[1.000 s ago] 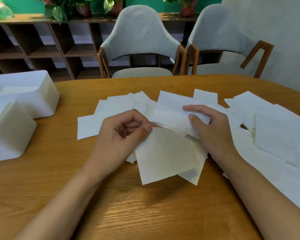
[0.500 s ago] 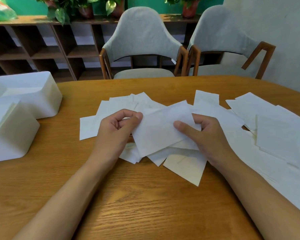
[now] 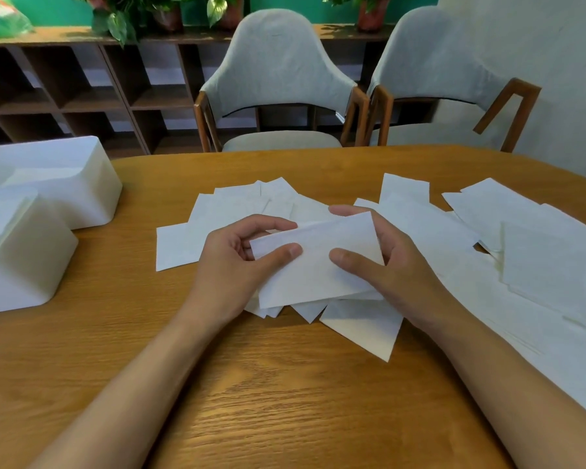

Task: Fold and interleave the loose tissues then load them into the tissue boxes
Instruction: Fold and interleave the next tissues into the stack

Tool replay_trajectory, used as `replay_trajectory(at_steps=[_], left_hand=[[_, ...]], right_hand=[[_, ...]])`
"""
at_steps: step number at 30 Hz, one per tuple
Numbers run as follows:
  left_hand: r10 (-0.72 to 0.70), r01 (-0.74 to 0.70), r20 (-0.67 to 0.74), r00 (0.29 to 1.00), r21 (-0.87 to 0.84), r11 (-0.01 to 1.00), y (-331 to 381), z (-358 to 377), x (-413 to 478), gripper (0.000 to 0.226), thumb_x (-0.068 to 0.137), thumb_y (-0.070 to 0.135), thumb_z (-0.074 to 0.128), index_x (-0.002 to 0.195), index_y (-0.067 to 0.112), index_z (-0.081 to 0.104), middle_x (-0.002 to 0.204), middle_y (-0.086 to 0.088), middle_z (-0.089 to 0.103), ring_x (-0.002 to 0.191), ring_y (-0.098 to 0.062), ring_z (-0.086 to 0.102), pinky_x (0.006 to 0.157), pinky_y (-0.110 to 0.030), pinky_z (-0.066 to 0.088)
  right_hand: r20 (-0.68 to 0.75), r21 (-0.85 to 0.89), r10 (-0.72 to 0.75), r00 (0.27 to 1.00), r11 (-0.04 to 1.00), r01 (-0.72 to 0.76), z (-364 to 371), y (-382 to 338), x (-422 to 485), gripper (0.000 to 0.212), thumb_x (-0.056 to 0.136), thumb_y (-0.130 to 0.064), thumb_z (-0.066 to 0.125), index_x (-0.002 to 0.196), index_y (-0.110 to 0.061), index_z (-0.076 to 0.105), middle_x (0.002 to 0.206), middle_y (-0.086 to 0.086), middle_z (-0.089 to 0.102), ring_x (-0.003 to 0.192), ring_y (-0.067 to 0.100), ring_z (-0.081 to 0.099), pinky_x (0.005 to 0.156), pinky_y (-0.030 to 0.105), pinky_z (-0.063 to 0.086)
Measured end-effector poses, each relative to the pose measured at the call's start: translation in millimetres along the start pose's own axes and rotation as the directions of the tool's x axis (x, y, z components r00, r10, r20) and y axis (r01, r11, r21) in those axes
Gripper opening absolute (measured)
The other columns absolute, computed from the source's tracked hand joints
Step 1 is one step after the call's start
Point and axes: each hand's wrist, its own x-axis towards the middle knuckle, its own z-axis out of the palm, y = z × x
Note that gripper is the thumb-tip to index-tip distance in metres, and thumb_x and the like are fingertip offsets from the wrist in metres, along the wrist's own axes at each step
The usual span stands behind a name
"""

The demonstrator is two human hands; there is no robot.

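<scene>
Tissue (image 3: 318, 265) now folded (both hands gripping) over loose tissues (image 3: 359, 323).

The wooden table (image 3: 285, 384) carries two white containers at nine to ten o'clock: the nearer tissue box (image 3: 24, 262) just beside the farther tissue box (image 3: 68, 187). At the centre loose tissues (image 3: 176, 245) overlap in a scatter, and larger sheets (image 3: 548, 265) spread toward three o'clock, reaching the edge.

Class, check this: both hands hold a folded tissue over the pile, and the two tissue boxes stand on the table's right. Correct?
No: the head view shows both tissue boxes on the left of the table. The left hand and right hand do hold the folded tissue over the pile.
</scene>
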Motion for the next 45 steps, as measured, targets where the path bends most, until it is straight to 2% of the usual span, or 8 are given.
replay_trajectory(at_steps=[8, 15, 22, 30, 35, 37, 39, 45], left_hand=[[0.018, -0.024, 0.067, 0.998, 0.088, 0.996, 0.7, -7.9, 3.5, 0.028, 0.077, 0.032, 0.081, 0.105, 0.028, 0.08, 0.104, 0.021, 0.075, 0.091, -0.006, 0.07, 0.061, -0.014, 0.052], [0.009, -0.012, 0.041, 0.999, 0.08, 0.997, -2.0, -5.1, 3.4, 0.021, 0.082, 0.023, 0.083, 0.103, 0.028, 0.079, 0.099, 0.022, 0.075, 0.087, 0.001, 0.07, 0.059, -0.012, 0.05], [-0.013, 0.008, 0.055, 0.998, 0.084, 0.996, -5.8, -5.2, 2.5, 0.022, 0.085, 0.023, 0.084, 0.105, 0.03, 0.081, 0.105, 0.017, 0.077, 0.097, -0.009, 0.072, 0.075, -0.036, 0.06], [0.067, -0.064, -0.004, 0.998, 0.217, 0.974, -9.2, -3.0, 2.2, 0.027, 0.089, 0.038, 0.078, 0.115, 0.042, 0.075, 0.113, 0.023, 0.07, 0.107, -0.001, 0.063, 0.081, -0.024, 0.054], [-0.081, 0.085, 0.037, 0.996, -0.105, 0.991, -4.1, -1.2, 0.6, 0.035, 0.097, 0.034, 0.07, 0.131, 0.039, 0.064, 0.108, 0.008, 0.074, 0.102, -0.006, 0.071, 0.077, -0.02, 0.056], [-0.111, 0.12, 0.062, 0.992, -0.17, 0.978, -2.7, -1.7, 0.3, 0.038, 0.097, 0.026, 0.071, 0.133, 0.037, 0.064, 0.095, -0.008, 0.074, 0.09, -0.015, 0.075, 0.068, -0.022, 0.055], [-0.106, 0.106, 0.009, 0.994, -0.185, 0.977, -3.0, -0.5, 0.8, 0.04, 0.095, 0.022, 0.075, 0.131, 0.037, 0.065, 0.1, -0.019, 0.073, 0.09, -0.026, 0.076, 0.072, -0.036, 0.061], [-0.014, -0.009, -0.161, 0.987, -0.141, 0.99, -9.8, 6.7, -0.5, 0.04, 0.09, 0.014, 0.08, 0.121, 0.022, 0.057, 0.094, -0.009, 0.076, 0.079, -0.022, 0.075, 0.063, -0.029, 0.056]], right_hand=[[0.023, -0.08, -0.051, 0.998, 0.995, 0.053, 2.2, -2.4, -2.0, 0.065, 0.083, -0.051, 0.073, 0.138, -0.051, 0.039, 0.11, -0.056, 0.042, 0.107, -0.021, 0.05, 0.071, 0.007, 0.051], [0.013, -0.103, -0.057, 0.998, 0.993, 0.058, 2.2, -2.5, -0.6, 0.077, 0.087, -0.034, 0.07, 0.15, -0.043, 0.028, 0.129, -0.044, 0.026, 0.097, -0.043, 0.03, 0.07, -0.009, 0.034], [0.023, -0.17, -0.09, 0.996, 0.981, 0.093, 2.0, 1.4, 0.0, 0.074, 0.093, -0.033, 0.067, 0.151, -0.046, 0.023, 0.132, -0.048, 0.022, 0.103, -0.044, 0.023, 0.075, -0.012, 0.027], [-0.011, -0.196, -0.144, 0.99, 0.971, 0.139, 2.0, 2.4, 1.2, 0.078, 0.092, -0.031, 0.07, 0.15, -0.051, 0.021, 0.143, -0.052, 0.017, 0.124, -0.036, 0.015, 0.09, -0.012, 0.019], [-0.11, -0.169, -0.169, 0.979, 0.974, 0.149, -7.3, -0.7, 5.0, 0.074, 0.09, -0.03, 0.071, 0.144, -0.052, 0.027, 0.129, -0.063, 0.02, 0.12, -0.038, 0.017, 0.091, -0.01, 0.024], [-0.109, -0.179, -0.169, 0.98, 0.973, 0.148, -7.9, -0.1, 5.5, 0.073, 0.09, -0.029, 0.071, 0.142, -0.056, 0.027, 0.127, -0.064, 0.02, 0.124, -0.034, 0.02, 0.106, 0.0, 0.026], [-0.082, -0.168, -0.146, 0.986, 0.977, 0.131, -7.4, -0.4, 4.8, 0.071, 0.09, -0.034, 0.071, 0.138, -0.064, 0.027, 0.131, -0.062, 0.022, 0.137, -0.014, 0.028, 0.12, 0.034, 0.034], [-0.004, -0.118, -0.084, 0.996, 0.99, 0.083, -8.8, 1.0, 1.5, 0.028, 0.092, -0.034, 0.068, 0.118, -0.047, 0.066, 0.118, -0.047, 0.053, 0.113, -0.015, 0.048, 0.083, 0.007, 0.047]])
